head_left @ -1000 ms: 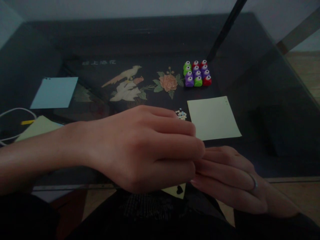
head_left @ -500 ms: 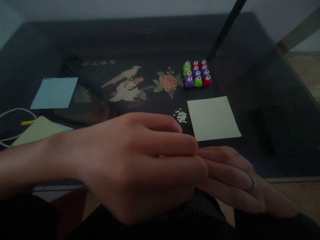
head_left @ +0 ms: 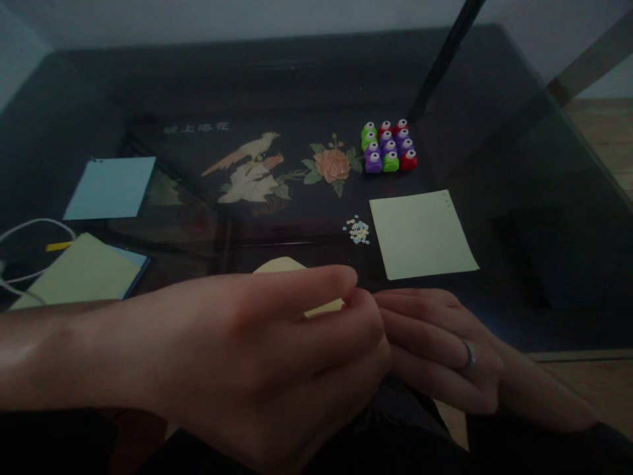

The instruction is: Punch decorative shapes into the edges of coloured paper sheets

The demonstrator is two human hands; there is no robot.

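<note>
My left hand (head_left: pixel 267 356) is closed low in front of me, its fingers curled round a piece of yellow paper (head_left: pixel 281 264). The paper shows above the knuckles and between the fingers. My right hand (head_left: pixel 440 349), with a ring on one finger, meets it from the right. Its fingers are pressed together and their tips are hidden behind my left hand, so what they grip does not show. Just beyond the hands lies a small pile of pale paper stars (head_left: pixel 359 231), beside a flat yellow-green square of paper (head_left: pixel 422 234).
Several red, green and purple figures with eyes (head_left: pixel 389 146) stand in rows on the dark glass tabletop (head_left: pixel 297 86). A blue paper square (head_left: pixel 111 188) lies at left. Nearer are stacked paper sheets (head_left: pixel 89 270) and a white cable (head_left: pixel 37 221). A black pole (head_left: pixel 445 59) rises at the back right.
My left hand has turned and shifted slightly left and down, so the yellow paper now shows. My right hand has moved a little left with it.
</note>
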